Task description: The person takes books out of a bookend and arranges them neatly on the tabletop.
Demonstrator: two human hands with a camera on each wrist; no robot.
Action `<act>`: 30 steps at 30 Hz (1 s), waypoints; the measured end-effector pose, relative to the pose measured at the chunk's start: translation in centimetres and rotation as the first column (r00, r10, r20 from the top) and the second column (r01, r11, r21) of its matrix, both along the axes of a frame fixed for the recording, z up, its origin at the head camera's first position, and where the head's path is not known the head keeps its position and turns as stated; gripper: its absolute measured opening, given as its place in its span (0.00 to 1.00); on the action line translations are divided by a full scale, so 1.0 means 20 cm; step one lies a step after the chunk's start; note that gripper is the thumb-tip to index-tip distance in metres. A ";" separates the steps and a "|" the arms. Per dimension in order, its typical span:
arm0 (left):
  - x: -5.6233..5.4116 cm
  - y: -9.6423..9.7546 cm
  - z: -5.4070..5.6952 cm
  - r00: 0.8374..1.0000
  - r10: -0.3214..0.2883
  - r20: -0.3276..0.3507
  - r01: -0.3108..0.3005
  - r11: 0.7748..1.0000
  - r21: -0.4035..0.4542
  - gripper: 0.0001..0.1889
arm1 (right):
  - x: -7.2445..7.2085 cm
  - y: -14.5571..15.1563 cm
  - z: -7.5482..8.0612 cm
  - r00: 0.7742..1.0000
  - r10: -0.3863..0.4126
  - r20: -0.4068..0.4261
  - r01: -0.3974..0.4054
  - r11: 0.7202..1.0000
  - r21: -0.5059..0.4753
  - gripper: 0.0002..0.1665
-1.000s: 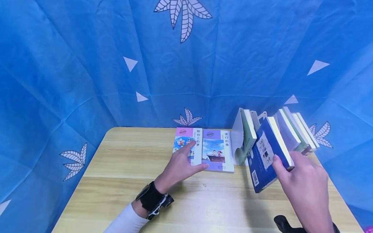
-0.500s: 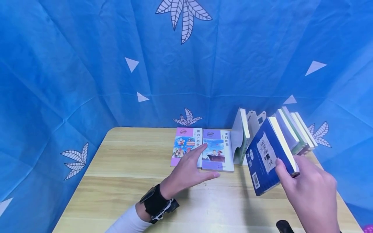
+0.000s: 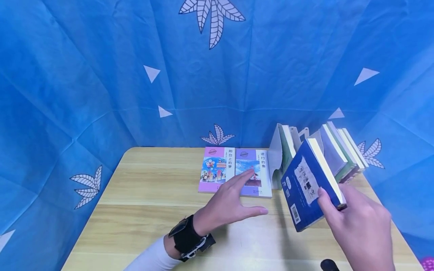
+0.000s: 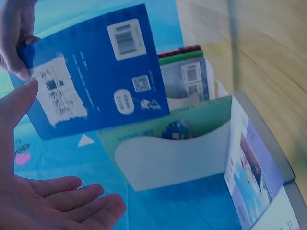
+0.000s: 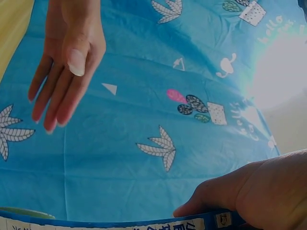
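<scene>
Your empty, extended left hand (image 3: 228,205) moves right; your right hand (image 3: 361,220) grips the blue book (image 3: 305,188), not yet set down.

We have two flat books on the far part of the table (image 3: 145,195), the left flat book (image 3: 213,171) just beside the right flat book (image 3: 248,162), with the curtain (image 3: 190,82) behind. To their right we find a bookend panel (image 3: 275,150), then a single standing book (image 3: 288,145), and a row of standing books (image 3: 340,150) farther right. Nearer to us, before these, the right hand (image 3: 362,218) holds a tilted book (image 3: 305,184). To its left we see the left hand (image 3: 227,207), partly before both flat books.
</scene>
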State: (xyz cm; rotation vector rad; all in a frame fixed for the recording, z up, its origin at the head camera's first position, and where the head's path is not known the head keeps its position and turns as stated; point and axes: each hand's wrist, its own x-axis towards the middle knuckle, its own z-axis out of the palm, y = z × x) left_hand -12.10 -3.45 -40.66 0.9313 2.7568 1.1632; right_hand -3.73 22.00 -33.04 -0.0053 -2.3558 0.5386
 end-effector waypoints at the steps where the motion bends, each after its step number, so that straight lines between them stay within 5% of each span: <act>1: 0.01 0.01 0.00 1.000 -0.009 -0.003 0.009 1.000 0.000 0.57 | 0.00 -0.01 0.00 1.000 0.002 0.005 -0.002 1.000 -0.003 0.11; 9: 0.05 0.09 0.02 0.996 -0.074 -0.046 0.073 0.997 -0.034 0.57 | 0.00 -0.05 0.00 0.997 0.030 0.070 -0.029 0.999 -0.020 0.11; 16: 0.09 0.17 -0.01 0.973 -0.175 -0.153 0.174 0.984 -0.024 0.57 | -0.01 -0.06 -0.02 0.997 0.060 0.052 -0.061 0.998 0.001 0.11; 30: 0.15 0.27 -0.03 0.977 -0.206 -0.056 0.204 0.978 -0.051 0.55 | -0.01 -0.09 -0.03 0.988 0.039 0.150 -0.034 0.999 -0.038 0.13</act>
